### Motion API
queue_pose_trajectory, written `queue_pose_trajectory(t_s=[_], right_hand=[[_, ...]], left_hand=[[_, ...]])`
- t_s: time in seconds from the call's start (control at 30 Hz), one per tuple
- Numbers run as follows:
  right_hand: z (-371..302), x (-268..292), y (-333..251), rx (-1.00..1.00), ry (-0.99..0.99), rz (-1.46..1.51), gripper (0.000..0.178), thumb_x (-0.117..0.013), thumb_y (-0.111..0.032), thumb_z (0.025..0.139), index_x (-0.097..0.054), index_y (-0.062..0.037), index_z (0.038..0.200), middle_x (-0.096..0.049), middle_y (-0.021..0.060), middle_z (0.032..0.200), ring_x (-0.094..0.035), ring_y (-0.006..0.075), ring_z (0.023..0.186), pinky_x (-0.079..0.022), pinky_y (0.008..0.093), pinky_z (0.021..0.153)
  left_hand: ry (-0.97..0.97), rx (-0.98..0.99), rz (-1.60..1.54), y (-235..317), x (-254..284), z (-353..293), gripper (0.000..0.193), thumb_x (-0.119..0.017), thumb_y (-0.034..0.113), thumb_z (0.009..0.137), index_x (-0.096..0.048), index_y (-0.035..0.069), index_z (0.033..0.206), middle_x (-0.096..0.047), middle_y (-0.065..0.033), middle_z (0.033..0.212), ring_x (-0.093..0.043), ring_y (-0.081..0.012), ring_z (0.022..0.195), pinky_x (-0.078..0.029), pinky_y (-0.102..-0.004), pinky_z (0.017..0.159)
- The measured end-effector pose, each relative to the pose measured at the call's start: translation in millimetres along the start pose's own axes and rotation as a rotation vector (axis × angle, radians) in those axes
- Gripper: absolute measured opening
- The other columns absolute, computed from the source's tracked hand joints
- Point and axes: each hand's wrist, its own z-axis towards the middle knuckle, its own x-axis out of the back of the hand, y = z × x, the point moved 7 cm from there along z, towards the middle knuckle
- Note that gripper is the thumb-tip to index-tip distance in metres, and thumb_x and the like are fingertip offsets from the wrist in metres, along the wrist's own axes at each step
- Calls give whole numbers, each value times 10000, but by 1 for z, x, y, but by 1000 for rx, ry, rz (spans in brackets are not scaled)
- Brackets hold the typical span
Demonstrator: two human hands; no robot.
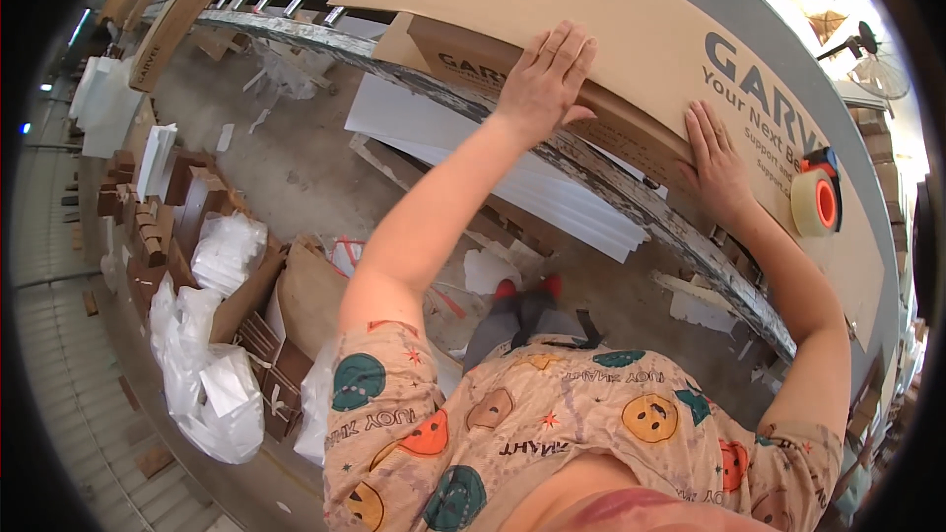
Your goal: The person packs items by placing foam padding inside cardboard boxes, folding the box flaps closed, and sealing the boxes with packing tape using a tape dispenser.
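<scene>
A long brown cardboard box [631, 49] with dark printing lies across the work surface in front of me, its wide top flap stretching left and right. My left hand [549, 76] lies flat on the near edge of the flap, fingers extended together and thumb out to the side. Farther right, my right hand [716, 163] rests on the same flap near its edge, fingers straight. Just right of that hand, a tape dispenser [818, 199] with a roll of clear tape and an orange core sits on the cardboard. Neither hand grips anything.
A worn conveyor rail [424, 84] with metal rollers runs below the box. White foam sheets [512, 177] lie beneath it. At left on the floor stand open cartons [246, 300] and plastic bags [202, 384]. Another long carton [182, 15] is at upper left; a fan [877, 69] stands far right.
</scene>
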Motion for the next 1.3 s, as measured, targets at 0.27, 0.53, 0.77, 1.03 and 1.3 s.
queue_pose_trajectory(t_s=[0.27, 0.53, 0.77, 1.03, 1.3], right_hand=[[21, 24, -2, -38, -30, 270, 623, -601, -282, 877, -367, -10, 1386, -331, 198, 1457, -269, 351, 1377, -265, 413, 1119], [97, 43, 54, -661, 235, 769, 456, -341, -336, 990, -515, -26, 1276, -535, 220, 1256, -457, 296, 1256, -370, 446, 1019], [149, -18, 4, -362, 37, 130, 521, -363, -367, 978, -343, -120, 1437, -251, 207, 1502, -211, 339, 1404, -155, 447, 1140], [369, 3, -167, 283, 356, 102, 517, -344, -385, 989, -361, -94, 1416, -320, 154, 1477, -272, 342, 1364, -206, 409, 1135], [392, -34, -78, -56, 228, 227, 464, -325, -351, 990, -430, -115, 1375, -394, 152, 1437, -308, 315, 1358, -215, 430, 1127]], left_hand=[[1, -31, 24, -20, -34, -14, 800, -640, 547, 735, -421, 53, 1325, -460, -124, 1350, -419, -315, 1264, -340, -434, 1061], [17, -33, 32, -38, -37, -15, 759, -603, 557, 763, -445, 55, 1310, -454, -123, 1352, -409, -301, 1271, -319, -444, 1063], [82, 28, -3, -56, -47, -32, 748, -560, 571, 810, -399, 42, 1314, -414, -135, 1358, -357, -314, 1286, -265, -467, 1070], [153, -29, -41, -47, -46, -37, 638, -489, 550, 865, -480, 42, 1250, -501, -117, 1285, -382, -315, 1271, -281, -488, 1056], [211, 19, -212, -68, -50, -38, 511, -468, 513, 899, -543, 83, 1163, -494, -118, 1284, -417, -297, 1245, -300, -446, 1036]])
